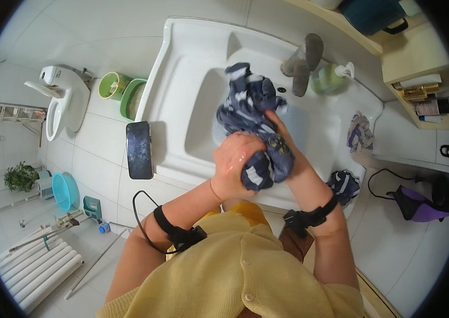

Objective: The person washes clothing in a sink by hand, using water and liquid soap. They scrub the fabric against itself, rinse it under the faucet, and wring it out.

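Observation:
A wet, bunched navy cloth garment with white stripes (246, 105) is held over the basin of a white ceramic sink (176, 103). My left hand (234, 161) is wet and closed round its lower end, where a striped fold bulges out below the fingers. On the garment's right side, my right hand (284, 135) grips it, the fingers partly hidden by the cloth. Water with some suds (294, 123) shows in the basin beneath. A grey faucet (300, 69) stands behind, right of the cloth.
A green soap pump bottle (327, 79) stands beside the faucet. A crumpled patterned cloth (360, 131) and another navy striped cloth (344, 186) lie on the sink's right rim. A dark rectangular object (139, 150) is at the left edge. Wooden shelves (407, 67) stand at upper right.

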`<state>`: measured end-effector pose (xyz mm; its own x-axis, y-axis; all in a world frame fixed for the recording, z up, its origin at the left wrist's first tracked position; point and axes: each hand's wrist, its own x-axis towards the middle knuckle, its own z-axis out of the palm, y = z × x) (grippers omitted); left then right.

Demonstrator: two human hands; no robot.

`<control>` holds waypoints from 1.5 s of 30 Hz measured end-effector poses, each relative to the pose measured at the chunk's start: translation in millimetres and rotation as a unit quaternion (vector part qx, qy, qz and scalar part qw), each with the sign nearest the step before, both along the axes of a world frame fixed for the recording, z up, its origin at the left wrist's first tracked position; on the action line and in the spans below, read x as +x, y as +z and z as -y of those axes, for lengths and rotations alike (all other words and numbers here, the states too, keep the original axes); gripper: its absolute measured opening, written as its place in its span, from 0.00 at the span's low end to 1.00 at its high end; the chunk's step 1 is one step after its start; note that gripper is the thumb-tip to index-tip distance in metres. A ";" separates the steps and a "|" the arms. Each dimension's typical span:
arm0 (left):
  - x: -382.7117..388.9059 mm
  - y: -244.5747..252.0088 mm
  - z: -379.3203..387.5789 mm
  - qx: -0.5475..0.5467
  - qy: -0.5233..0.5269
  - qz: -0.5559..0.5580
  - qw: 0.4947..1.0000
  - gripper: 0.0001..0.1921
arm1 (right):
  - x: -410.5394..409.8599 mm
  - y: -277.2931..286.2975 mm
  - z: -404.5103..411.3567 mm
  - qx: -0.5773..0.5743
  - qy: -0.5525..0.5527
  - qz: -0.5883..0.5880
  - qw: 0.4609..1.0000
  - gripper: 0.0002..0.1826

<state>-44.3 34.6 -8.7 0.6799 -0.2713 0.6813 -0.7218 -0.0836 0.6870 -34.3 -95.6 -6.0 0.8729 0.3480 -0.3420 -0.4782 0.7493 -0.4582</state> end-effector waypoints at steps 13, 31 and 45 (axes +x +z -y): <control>20.4 21.6 -15.2 0.084 -0.225 -0.135 0.961 0.30 | -25.4 -45.8 -10.5 0.106 0.057 -0.055 0.991 0.12; 70.3 -18.3 -12.8 -0.414 -0.031 -0.689 0.594 0.26 | -104.2 -25.9 99.1 -0.893 -0.108 0.043 0.435 0.17; 113.8 -15.8 -95.5 -0.554 -0.019 -0.534 0.639 0.28 | -82.7 -42.9 108.3 -0.697 -0.277 0.179 0.636 0.21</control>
<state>69.5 130.2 -24.5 0.9245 -0.0539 -0.3772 0.2196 0.8845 0.4116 -117.0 -203.8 -48.9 0.8384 -0.4708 0.2744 0.0049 -0.4970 -0.8677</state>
